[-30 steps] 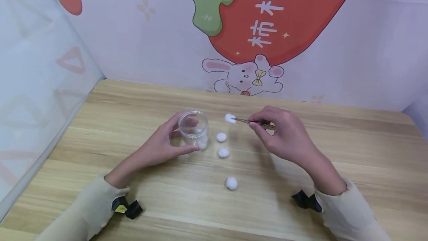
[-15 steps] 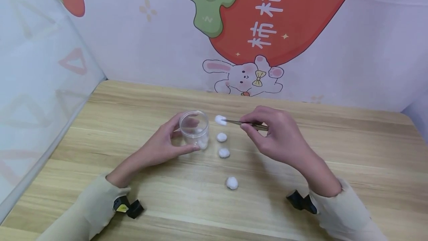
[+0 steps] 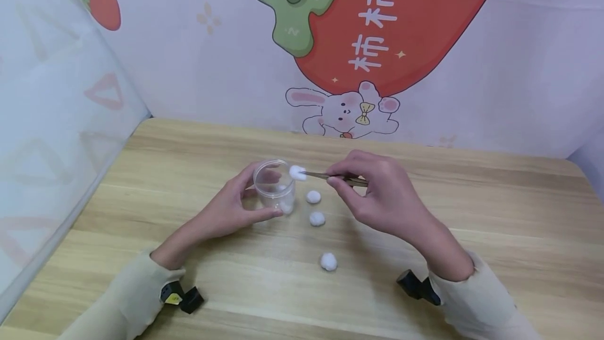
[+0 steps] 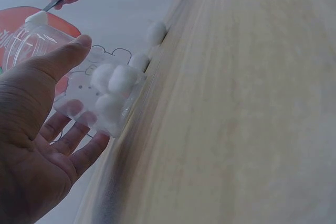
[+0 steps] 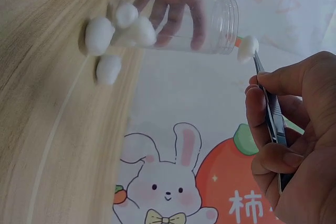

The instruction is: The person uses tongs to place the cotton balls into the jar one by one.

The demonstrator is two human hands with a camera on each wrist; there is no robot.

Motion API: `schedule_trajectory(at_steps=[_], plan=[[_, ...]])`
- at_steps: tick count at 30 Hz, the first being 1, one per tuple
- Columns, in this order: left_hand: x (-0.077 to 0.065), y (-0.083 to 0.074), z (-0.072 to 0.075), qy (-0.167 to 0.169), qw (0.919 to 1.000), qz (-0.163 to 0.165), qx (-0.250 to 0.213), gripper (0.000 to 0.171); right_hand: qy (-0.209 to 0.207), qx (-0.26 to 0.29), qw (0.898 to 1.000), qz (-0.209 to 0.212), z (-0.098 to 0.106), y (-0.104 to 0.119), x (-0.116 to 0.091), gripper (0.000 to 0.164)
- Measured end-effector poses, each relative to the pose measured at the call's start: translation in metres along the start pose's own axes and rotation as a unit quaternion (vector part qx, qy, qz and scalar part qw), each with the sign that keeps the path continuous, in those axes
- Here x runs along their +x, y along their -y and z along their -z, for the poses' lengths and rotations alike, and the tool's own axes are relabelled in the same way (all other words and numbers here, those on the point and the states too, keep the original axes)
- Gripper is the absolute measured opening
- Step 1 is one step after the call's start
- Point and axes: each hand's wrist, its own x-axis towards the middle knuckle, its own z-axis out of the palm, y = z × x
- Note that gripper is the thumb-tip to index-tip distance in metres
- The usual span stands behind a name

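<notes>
My left hand is wrapped around a clear plastic jar, which stands upright on the table with its mouth uncovered. Several white cotton balls lie at the bottom of the jar. Metal tweezers are pinched in my right hand. Their tips hold a cotton ball at the jar's right rim, just above the mouth's edge. On the table to the right of the jar sit three loose cotton balls: a far one, a middle one and a near one.
The wooden table reaches a printed cloth backdrop at the back, showing a red fruit and a rabbit. Another patterned cloth hangs on the left. Small black devices are strapped at both wrists.
My right hand has moved left, carrying the tweezers and the cotton ball from well right of the jar to its rim. The left hand and jar have stayed in place.
</notes>
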Motion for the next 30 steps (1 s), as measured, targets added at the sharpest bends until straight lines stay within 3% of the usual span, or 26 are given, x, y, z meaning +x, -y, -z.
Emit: schedule_trajectory(at_steps=[30], plan=[[0.001,0.004,-0.001,0.000,0.9997,-0.010,-0.020,0.084,-0.002,-0.008,0.999,0.037,-0.015,0.005,0.009,0.011]])
